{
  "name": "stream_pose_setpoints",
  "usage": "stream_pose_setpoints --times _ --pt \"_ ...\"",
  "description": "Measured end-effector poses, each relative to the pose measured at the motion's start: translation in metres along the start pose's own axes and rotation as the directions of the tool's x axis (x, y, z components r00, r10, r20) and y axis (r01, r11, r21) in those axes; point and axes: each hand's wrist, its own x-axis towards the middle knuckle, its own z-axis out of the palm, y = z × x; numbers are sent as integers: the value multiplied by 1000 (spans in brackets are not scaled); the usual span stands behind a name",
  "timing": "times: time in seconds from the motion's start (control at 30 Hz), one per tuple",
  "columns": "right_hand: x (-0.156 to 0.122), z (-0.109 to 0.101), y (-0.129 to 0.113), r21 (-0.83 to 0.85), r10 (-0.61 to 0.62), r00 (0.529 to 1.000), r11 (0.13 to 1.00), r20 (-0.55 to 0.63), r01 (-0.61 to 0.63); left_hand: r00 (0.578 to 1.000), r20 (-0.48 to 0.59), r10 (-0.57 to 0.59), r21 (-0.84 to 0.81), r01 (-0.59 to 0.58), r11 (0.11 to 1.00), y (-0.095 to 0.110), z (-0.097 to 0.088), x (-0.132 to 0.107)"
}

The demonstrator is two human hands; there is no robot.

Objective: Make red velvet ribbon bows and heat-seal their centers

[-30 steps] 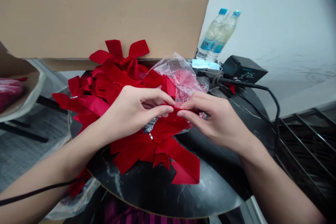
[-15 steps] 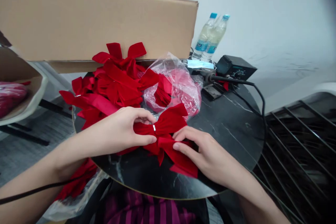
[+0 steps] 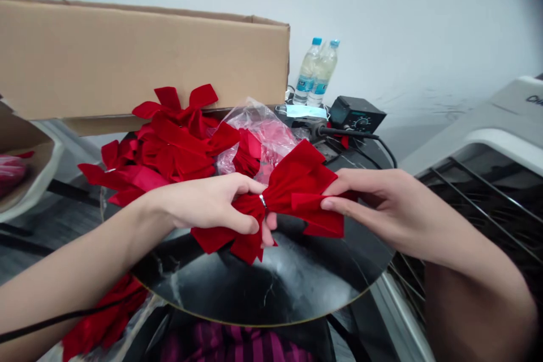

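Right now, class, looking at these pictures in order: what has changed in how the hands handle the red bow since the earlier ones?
The red velvet bow has been lifted off the black marble tabletop, and the hands have moved apart. The left hand pinches its centre by a silver ring, while the right hand holds its right side. The pile of red bows and clear plastic bag stayed as they were.
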Motion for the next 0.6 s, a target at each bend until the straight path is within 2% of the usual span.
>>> stream_pose_setpoints --times 0.13,0.27,0.37,0.43,0.47,0.53,0.57,0.6 --pt "5 -12 9 -138 -126 991 983 -45 119 997 -41 62 -197 -69 978 -4 -6 15" --pt "9 -16 17 -269 -280 956 930 -84 249 991 -134 12 -428 -69 901 -8 0 23" --pt "5 -15 23 -290 -303 943 923 -140 253 984 -178 7 -503 -97 859 -11 8 25" --pt "-4 -7 24 -273 -250 928 946 -275 174 967 -256 18 -556 -163 815 -12 11 26" --pt "-10 -1 22 -230 -191 903 967 -385 107 952 -307 18 -583 -203 787 -13 12 27" --pt "-21 19 15 -54 -8 806 998 -592 -30 919 -394 13 -609 -271 745 -15 13 30" --pt "-23 31 9 70 104 755 995 -647 -77 907 -421 19 -602 -295 742 -16 13 32" --pt "-24 44 4 167 180 753 981 -633 -95 899 -437 33 -581 -311 752 -18 14 33"
